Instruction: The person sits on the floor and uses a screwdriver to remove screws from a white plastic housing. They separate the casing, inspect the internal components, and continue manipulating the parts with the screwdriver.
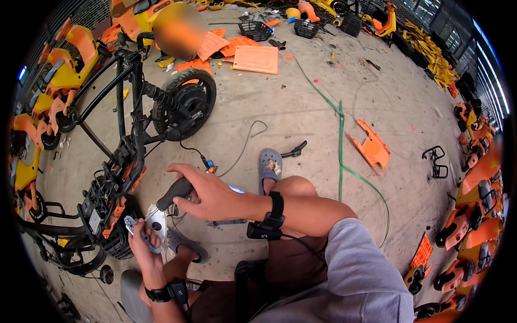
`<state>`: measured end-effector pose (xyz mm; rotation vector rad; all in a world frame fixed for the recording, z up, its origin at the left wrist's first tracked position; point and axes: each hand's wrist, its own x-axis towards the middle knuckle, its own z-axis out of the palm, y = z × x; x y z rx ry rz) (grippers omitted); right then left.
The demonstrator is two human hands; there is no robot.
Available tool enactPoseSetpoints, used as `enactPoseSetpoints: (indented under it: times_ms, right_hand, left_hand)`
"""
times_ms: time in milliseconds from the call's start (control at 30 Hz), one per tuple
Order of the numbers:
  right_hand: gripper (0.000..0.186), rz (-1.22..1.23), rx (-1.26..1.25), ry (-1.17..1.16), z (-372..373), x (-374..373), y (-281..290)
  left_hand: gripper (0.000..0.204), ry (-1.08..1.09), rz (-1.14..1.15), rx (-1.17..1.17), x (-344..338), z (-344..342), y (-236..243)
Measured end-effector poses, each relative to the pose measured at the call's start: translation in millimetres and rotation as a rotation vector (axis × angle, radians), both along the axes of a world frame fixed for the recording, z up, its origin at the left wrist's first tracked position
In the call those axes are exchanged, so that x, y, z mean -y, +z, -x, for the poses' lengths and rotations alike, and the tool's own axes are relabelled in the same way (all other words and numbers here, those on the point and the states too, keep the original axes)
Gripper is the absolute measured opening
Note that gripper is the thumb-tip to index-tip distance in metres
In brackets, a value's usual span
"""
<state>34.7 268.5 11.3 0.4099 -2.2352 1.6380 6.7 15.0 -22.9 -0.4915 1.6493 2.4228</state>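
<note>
My left hand (145,237) grips a small silver metal part (132,226) beside a white plate with a dark hole (158,219). Above it, my right hand (191,196) holds a tool with a thick dark grey handle (177,191), whose thin end points down-left toward the silver part. To the left lies a stripped black scooter frame (116,140) with exposed wiring and electronics (94,207). A cable with a blue-and-orange connector (210,166) hangs above my right hand.
A wheel (183,107), orange panels (256,59), an orange bracket (371,145), a green strap (341,161), a black rack (436,161) and black baskets (253,29) lie around the floor. Rows of orange-yellow scooters (67,64) stand along both sides.
</note>
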Motion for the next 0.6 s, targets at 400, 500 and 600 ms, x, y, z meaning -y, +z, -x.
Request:
enactPoseSetpoints:
  times_ms: [400, 500, 600]
  right_hand:
    - [0.05, 0.003, 0.068, -0.011, 0.0, -2.4, -2.1]
    - [0.049, 0.033, 0.239, 0.032, 0.0, -1.0, 3.8]
    - [0.049, 0.075, 0.215, 0.043, -5.6, -0.5, 8.1]
  left_hand:
    - [0.011, 0.028, 0.043, -0.034, -5.1, -1.6, -1.2]
    - [0.011, 0.035, 0.063, -0.059, -2.5, -2.1, 3.1]
    - [0.011, 0.034, 0.083, -0.058, -3.2, -5.1, 1.4]
